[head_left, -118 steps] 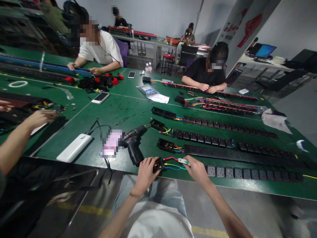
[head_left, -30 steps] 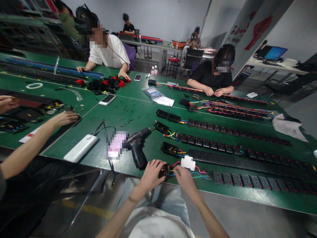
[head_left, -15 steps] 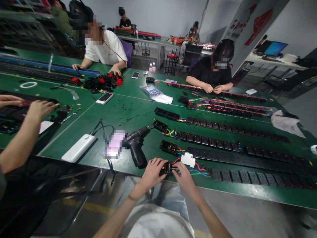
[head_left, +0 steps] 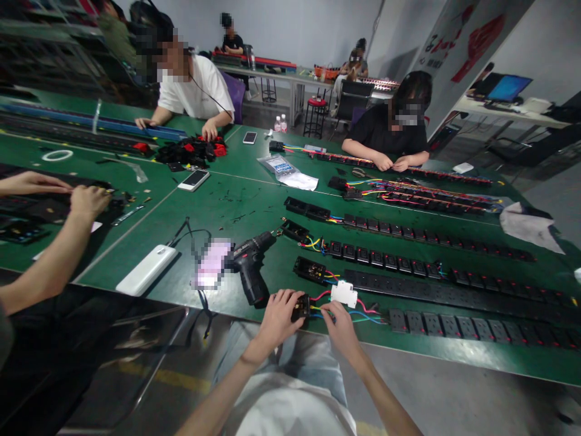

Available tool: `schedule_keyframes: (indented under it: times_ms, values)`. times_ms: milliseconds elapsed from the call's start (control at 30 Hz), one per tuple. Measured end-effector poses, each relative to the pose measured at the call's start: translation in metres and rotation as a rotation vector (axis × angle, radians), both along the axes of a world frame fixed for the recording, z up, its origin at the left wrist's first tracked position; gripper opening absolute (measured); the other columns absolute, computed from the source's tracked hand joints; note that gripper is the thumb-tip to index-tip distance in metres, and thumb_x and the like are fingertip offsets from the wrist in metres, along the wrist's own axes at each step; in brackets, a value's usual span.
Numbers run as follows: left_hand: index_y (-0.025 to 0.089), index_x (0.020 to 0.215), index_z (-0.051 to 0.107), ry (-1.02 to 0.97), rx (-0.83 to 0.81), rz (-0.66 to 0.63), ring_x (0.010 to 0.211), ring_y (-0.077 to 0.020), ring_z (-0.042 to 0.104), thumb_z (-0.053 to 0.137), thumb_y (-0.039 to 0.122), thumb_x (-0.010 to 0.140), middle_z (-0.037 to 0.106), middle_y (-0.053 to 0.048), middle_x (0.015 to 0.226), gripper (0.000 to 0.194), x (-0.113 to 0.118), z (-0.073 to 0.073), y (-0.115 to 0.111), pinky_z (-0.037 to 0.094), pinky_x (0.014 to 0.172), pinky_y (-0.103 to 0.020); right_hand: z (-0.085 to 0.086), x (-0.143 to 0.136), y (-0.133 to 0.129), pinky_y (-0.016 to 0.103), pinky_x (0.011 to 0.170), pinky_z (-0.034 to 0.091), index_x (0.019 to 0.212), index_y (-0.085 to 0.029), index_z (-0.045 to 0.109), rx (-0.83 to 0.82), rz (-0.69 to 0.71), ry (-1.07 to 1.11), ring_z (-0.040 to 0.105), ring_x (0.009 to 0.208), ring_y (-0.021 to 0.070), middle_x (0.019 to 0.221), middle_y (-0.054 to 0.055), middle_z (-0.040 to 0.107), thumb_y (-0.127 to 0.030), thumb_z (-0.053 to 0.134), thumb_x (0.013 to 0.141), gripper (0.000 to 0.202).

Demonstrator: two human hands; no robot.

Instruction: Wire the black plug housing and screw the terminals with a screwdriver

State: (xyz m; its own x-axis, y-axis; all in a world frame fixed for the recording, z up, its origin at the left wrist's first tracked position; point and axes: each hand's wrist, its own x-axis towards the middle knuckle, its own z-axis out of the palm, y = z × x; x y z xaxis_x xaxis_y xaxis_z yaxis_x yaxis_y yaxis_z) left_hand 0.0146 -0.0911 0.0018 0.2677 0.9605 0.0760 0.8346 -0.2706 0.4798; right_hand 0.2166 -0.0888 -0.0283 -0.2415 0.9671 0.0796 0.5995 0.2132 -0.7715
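At the near table edge, my left hand [head_left: 282,316] is wrapped over the left side of a small black housing [head_left: 303,307]. Its right part shows metal bits inside. Just right of it, my right hand [head_left: 338,320] pinches the green-yellow and blue wires [head_left: 317,308] between thumb and fingers. A red wire arches from the housing to a white breaker-like block [head_left: 344,293] above my right hand. Red and blue wires run on to a row of black socket modules [head_left: 447,325] at the right.
A black cordless drill [head_left: 252,266] lies left of my hands, beside a phone [head_left: 213,263] and a white power bank [head_left: 146,269]. More socket strips [head_left: 385,260] lie beyond. Co-workers sit across the table; another person's arms [head_left: 59,254] reach in at left.
My right hand has shifted slightly right, away from the housing, along the wires. My left hand has stayed on the housing. The co-worker's arms at the left have moved right.
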Motion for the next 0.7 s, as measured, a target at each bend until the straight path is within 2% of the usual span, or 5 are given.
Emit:
schedule_keyframes:
  times_ms: [100, 333, 533, 700]
  values:
    - [0.026, 0.122, 0.045, -0.007, 0.001, -0.004, 0.104, -0.0241, 0.045, 0.062, 0.024, 0.072, 0.052, -0.004, 0.111, 0.053, 0.0, 0.001, -0.001, 0.036, 0.087, -0.038, -0.002, 0.001, -0.002, 0.032, 0.077, 0.044, 0.087, -0.02, 0.06, -0.007, 0.002, 0.017, 0.056, 0.085, 0.0194, 0.085, 0.005, 0.058, -0.026, 0.041, 0.092, 0.021]
    - [0.026, 0.121, 0.046, -0.058, -0.007, -0.125, 0.106, -0.024, 0.044, 0.063, 0.024, 0.07, 0.053, -0.004, 0.115, 0.054, -0.003, 0.002, -0.001, 0.035, 0.089, -0.038, -0.008, 0.001, -0.001, 0.029, 0.071, 0.045, 0.086, -0.021, 0.06, -0.022, 0.04, 0.049, 0.057, 0.083, 0.0184, 0.084, 0.004, 0.059, -0.025, 0.043, 0.091, 0.019]
    - [0.026, 0.123, 0.045, -0.04, 0.002, -0.13, 0.107, -0.0244, 0.044, 0.063, 0.024, 0.071, 0.053, -0.004, 0.115, 0.055, 0.0, 0.001, -0.003, 0.035, 0.089, -0.039, -0.008, -0.003, -0.001, 0.034, 0.079, 0.046, 0.087, -0.022, 0.063, 0.065, 0.015, -0.035, 0.057, 0.087, 0.0196, 0.086, 0.004, 0.062, -0.021, 0.047, 0.088, 0.016]
    - [0.026, 0.124, 0.044, -0.02, 0.016, -0.125, 0.107, -0.0244, 0.044, 0.063, 0.025, 0.073, 0.052, -0.005, 0.116, 0.055, 0.001, 0.0, -0.004, 0.035, 0.09, -0.039, 0.001, -0.005, -0.009, 0.038, 0.089, 0.045, 0.107, -0.023, 0.06, 0.151, 0.016, -0.067, 0.055, 0.098, 0.0202, 0.102, 0.005, 0.062, -0.018, 0.05, 0.086, 0.023]
